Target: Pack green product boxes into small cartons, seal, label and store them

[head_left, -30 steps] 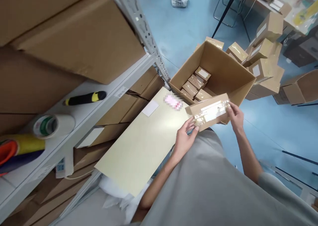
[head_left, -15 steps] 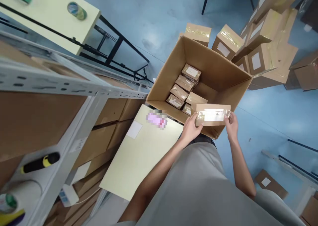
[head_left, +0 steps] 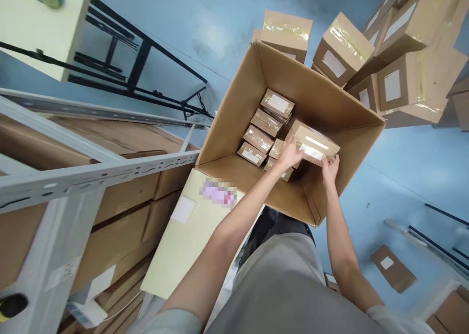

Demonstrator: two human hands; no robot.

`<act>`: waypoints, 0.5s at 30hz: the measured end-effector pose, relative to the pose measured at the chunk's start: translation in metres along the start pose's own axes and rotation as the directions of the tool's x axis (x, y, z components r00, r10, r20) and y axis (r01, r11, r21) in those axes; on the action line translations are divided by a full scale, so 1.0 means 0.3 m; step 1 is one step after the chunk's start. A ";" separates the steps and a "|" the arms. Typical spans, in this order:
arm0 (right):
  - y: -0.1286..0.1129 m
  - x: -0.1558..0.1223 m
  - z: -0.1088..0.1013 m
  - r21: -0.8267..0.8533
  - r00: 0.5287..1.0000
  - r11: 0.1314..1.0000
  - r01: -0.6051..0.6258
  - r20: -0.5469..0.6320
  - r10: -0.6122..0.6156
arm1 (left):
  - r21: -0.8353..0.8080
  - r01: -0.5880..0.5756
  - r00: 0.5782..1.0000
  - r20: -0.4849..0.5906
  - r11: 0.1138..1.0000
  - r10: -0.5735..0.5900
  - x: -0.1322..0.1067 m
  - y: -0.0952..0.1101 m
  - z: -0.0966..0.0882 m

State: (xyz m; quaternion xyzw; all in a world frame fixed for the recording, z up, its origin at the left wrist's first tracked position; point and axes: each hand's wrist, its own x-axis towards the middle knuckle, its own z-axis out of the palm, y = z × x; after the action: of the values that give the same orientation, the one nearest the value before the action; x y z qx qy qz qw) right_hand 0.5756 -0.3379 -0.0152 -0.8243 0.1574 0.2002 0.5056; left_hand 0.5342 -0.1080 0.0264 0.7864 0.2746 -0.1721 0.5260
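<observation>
Between my two hands is a small taped cardboard box (head_left: 318,141) with a white label, held tilted inside a large open carton (head_left: 234,109). My left hand (head_left: 290,153) grips its left end, fingers closed on the side. On its right end my right hand (head_left: 330,169) is closed, thumb near the label. Below and to the left, several small labelled boxes (head_left: 258,138) lie in rows on the carton's floor. My left hand partly covers the nearer ones. The held box hides part of the carton's bottom.
Stacked cardboard boxes (head_left: 406,79) stand beyond the carton on the blue floor. A metal shelf (head_left: 91,177) loaded with boxes runs along the left, beside a pale tabletop (head_left: 168,256). Another table (head_left: 40,31) is at upper left. One labelled box (head_left: 394,269) lies at lower right.
Both hands have moved away from my body, carrying the small box from over the carton's near edge to deeper inside it. The view has shifted as well.
</observation>
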 end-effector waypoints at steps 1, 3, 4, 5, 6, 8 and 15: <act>0.005 0.035 0.018 -0.009 1.000 1.000 0.019 0.002 -0.019 | -0.004 -0.004 1.000 -0.004 1.000 0.004 0.039 -0.009 0.003; 0.018 0.098 0.047 -0.037 0.999 0.998 0.050 0.012 -0.049 | -0.011 0.004 1.000 -0.006 1.000 -0.004 0.104 -0.031 0.005; 0.027 0.125 0.058 -0.056 0.998 0.997 0.060 0.019 -0.059 | -0.014 0.011 1.000 -0.006 1.000 -0.011 0.132 -0.043 0.005; 0.038 0.151 0.070 -0.076 0.997 0.995 0.067 0.029 -0.065 | -0.017 0.016 1.000 -0.006 1.000 -0.016 0.159 -0.057 0.004; 0.051 0.174 0.081 -0.094 0.997 0.993 0.074 0.041 -0.071 | -0.019 0.017 1.000 -0.007 1.000 -0.017 0.187 -0.073 0.004; 0.082 0.214 0.107 -0.120 0.995 0.989 0.086 0.064 -0.079 | -0.025 0.018 1.000 -0.005 1.000 -0.018 0.244 -0.107 0.007; 0.152 0.299 0.211 -0.200 0.991 0.972 -0.125 0.016 0.131 | -0.100 0.139 0.990 0.010 0.985 -0.139 0.333 -0.205 0.043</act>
State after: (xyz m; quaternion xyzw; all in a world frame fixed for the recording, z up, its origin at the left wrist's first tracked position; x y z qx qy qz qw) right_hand 0.6218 -0.3064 -0.1200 -0.8559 0.1819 0.2590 0.4090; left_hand 0.5758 -0.0767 -0.0796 0.7376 0.3363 -0.1955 0.5520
